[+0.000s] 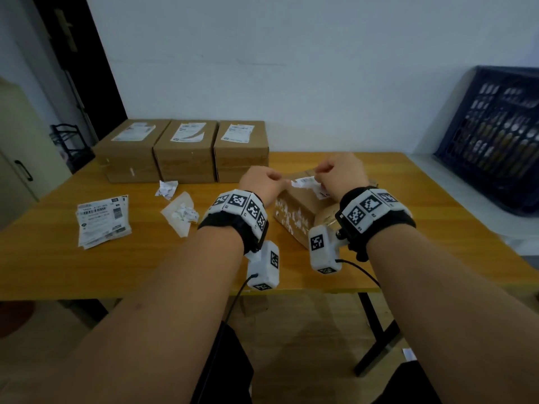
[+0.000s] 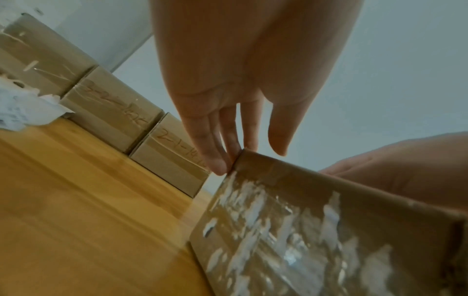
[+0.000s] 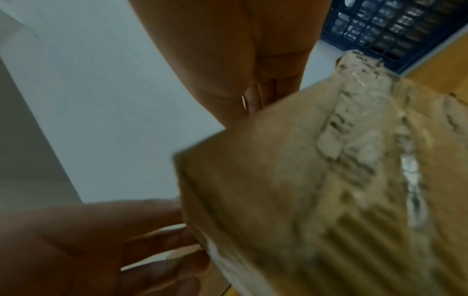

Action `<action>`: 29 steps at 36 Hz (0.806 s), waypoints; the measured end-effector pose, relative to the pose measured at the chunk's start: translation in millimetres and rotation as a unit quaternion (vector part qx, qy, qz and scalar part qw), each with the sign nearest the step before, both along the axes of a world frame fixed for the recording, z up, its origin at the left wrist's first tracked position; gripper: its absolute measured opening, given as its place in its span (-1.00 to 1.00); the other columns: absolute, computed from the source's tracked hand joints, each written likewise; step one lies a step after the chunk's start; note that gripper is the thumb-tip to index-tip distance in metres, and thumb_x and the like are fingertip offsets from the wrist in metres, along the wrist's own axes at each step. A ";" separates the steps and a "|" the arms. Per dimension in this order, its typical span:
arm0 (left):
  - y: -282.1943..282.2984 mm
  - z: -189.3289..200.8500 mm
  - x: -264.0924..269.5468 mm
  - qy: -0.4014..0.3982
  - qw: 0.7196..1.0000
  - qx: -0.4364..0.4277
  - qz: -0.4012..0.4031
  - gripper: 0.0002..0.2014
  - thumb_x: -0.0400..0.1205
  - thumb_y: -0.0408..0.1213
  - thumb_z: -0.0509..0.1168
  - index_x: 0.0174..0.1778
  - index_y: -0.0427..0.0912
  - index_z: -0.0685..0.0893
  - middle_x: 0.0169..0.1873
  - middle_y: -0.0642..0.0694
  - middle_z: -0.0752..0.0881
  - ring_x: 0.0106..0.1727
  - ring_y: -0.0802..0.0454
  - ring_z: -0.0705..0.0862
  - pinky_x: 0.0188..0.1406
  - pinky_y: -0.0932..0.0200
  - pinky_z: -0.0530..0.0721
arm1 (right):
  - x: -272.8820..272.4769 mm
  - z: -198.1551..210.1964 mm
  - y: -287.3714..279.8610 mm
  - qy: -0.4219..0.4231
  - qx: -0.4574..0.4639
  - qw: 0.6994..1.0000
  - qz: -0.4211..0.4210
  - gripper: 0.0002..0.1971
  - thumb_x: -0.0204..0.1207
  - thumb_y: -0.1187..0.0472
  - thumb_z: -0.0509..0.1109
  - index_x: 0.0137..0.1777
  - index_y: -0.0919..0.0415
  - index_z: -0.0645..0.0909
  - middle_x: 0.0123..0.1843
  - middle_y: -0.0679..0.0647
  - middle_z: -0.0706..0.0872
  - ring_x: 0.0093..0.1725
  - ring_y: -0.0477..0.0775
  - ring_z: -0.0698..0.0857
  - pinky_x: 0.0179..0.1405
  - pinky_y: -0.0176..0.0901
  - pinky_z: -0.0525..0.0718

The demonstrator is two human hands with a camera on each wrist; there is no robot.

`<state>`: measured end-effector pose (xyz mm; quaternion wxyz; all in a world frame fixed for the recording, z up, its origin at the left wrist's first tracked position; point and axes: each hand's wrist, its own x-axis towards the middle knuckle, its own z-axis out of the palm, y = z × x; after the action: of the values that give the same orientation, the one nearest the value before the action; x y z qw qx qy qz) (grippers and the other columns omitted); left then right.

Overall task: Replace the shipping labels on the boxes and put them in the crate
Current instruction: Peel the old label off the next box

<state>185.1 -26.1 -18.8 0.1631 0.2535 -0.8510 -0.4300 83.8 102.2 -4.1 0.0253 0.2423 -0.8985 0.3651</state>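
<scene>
A brown cardboard box point(image 1: 294, 212) sits tilted on the wooden table point(image 1: 116, 272), its near side covered in white label scraps point(image 2: 278, 240). A white shipping label point(image 1: 304, 181) lies on its top, lifted at one edge. My left hand point(image 1: 272, 180) steadies the box's left top corner; in the left wrist view its fingers point(image 2: 215, 152) are straight against that corner. My right hand point(image 1: 320, 182) is curled and pinches the label's right end. The right wrist view shows the right hand's fingertips point(image 3: 253, 100) behind the box's torn edge. A dark blue crate point(image 1: 495, 135) stands far right.
Three labelled cardboard boxes point(image 1: 186, 150) line the back of the table. A stack of fresh labels point(image 1: 102, 223) lies at the left. A crumpled label point(image 1: 166, 188) and backing paper with scraps point(image 1: 180, 214) lie between. The crate leans against the wall on a white surface point(image 1: 452, 193).
</scene>
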 end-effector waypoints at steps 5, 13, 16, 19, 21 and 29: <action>-1.6 -3.4 -4.6 -0.004 1.000 0.005 0.013 -0.56 0.50 -0.09 0.49 0.28 -0.12 0.68 0.19 -0.07 0.72 0.14 -0.04 0.69 0.23 -0.05 0.67 | 2.3 5.2 -5.2 0.010 0.096 0.995 0.021 -0.80 0.58 0.22 0.42 0.15 0.17 0.78 0.12 0.13 0.80 0.09 0.13 0.75 0.16 0.02 0.74; -6.2 -3.3 -6.5 -0.013 1.000 -0.008 0.005 -0.57 0.50 -0.04 0.49 0.26 -0.10 0.69 0.17 -0.05 0.73 0.12 -0.05 0.72 0.24 -0.06 0.66 | 1.7 -1.9 -10.9 0.043 0.107 0.993 0.022 -0.78 0.65 0.24 0.29 0.04 0.17 0.79 0.06 0.12 0.80 0.03 0.13 0.74 0.04 -0.04 0.74; -9.6 -3.8 -3.9 -0.008 1.000 -0.001 -0.002 -0.61 0.54 -0.05 0.45 0.26 -0.11 0.70 0.18 -0.07 0.74 0.13 -0.05 0.72 0.24 -0.05 0.66 | 3.2 -3.7 -12.6 0.022 0.067 0.997 0.013 -0.76 0.67 0.24 0.24 0.01 0.26 0.75 0.04 0.17 0.78 0.03 0.17 0.73 0.08 0.04 0.73; -17.7 -2.9 -0.3 -0.001 1.000 0.014 0.020 -0.74 0.65 -0.14 0.32 0.19 -0.15 0.74 0.18 -0.10 0.73 0.15 -0.06 0.71 0.23 -0.05 0.67 | 8.6 0.1 -17.6 0.010 -0.010 1.000 0.015 -0.84 0.65 0.26 0.27 -0.09 0.22 0.67 0.02 0.13 0.77 0.00 0.12 0.72 0.06 -0.01 0.72; -27.9 -2.0 4.1 -0.008 0.998 0.024 0.052 -0.80 0.68 -0.25 0.27 0.12 -0.17 0.75 0.15 -0.14 0.74 0.15 -0.10 0.72 0.20 -0.07 0.69 | 16.9 7.9 -24.0 0.017 -0.045 0.998 0.028 -0.85 0.64 0.27 0.28 -0.07 0.25 0.68 -0.02 0.11 0.77 -0.04 0.08 0.72 0.00 -0.08 0.72; -94.3 -3.6 47.3 -0.047 0.986 0.059 0.150 -0.71 0.63 -0.41 0.23 0.25 -0.31 0.69 0.19 -0.29 0.71 0.22 -0.24 0.70 0.18 -0.06 0.70 | 70.3 16.4 -75.5 -0.069 -0.096 0.981 0.152 -0.84 0.62 0.36 0.29 -0.12 0.16 0.64 -0.13 0.08 0.78 -0.13 0.05 0.79 0.00 -0.02 0.80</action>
<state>232.4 -120.5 -22.3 0.1701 0.4079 -0.7830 -0.4378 154.1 26.6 12.3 -0.0695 0.3467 -0.8114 0.4654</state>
